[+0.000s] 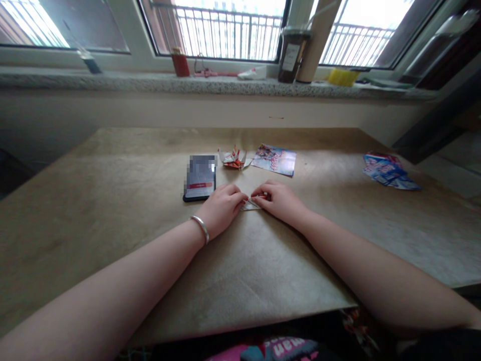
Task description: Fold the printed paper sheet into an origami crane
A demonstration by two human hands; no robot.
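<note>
Fingers (240, 197) of both hands are curling inward and pinching a small folded paper piece (251, 204) between them. Left hand (221, 208) is pressing its left end, right hand (280, 200) is gripping its right end; fingertips are nearly meeting over it. The paper piece is lying flat on the brown table (112, 210), just right of the phone (200, 178) and nearer the person. It is showing white with a thin reddish edge; only a narrow strip is peeking out. Its shape and print are mostly hidden under the fingers. A finished folded paper figure (233, 158) is sitting just right of the phone's top; a printed sheet (274, 160) is lying beyond that. The phone screen is blurred. A bracelet (200, 228) is circling the left wrist.
</note>
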